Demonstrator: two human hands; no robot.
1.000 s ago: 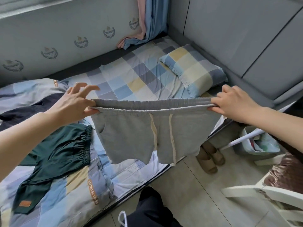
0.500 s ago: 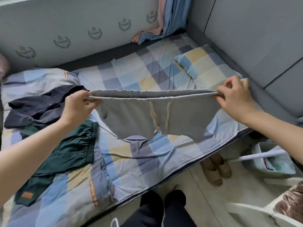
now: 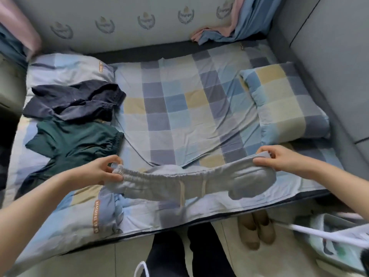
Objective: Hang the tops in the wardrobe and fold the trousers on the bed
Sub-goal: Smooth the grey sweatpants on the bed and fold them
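Grey sweat shorts (image 3: 191, 182) with an elastic waistband and two pale drawstrings are stretched crosswise over the near edge of the bed (image 3: 179, 116), their lower part resting on the checked sheet. Left hand (image 3: 97, 172): fingers and thumb curled, pinching the left end of the waistband. Right hand (image 3: 283, 158): fingers and thumb curled, gripping the right end of the waistband, slightly higher than the left. Dark green trousers (image 3: 73, 144) lie crumpled on the left of the bed; a navy garment (image 3: 75, 100) lies just behind them, touching. Checked pillow (image 3: 285, 102) at far right, against the grey wall panel. Tan slippers (image 3: 255, 230) on the floor beside the bed edge.
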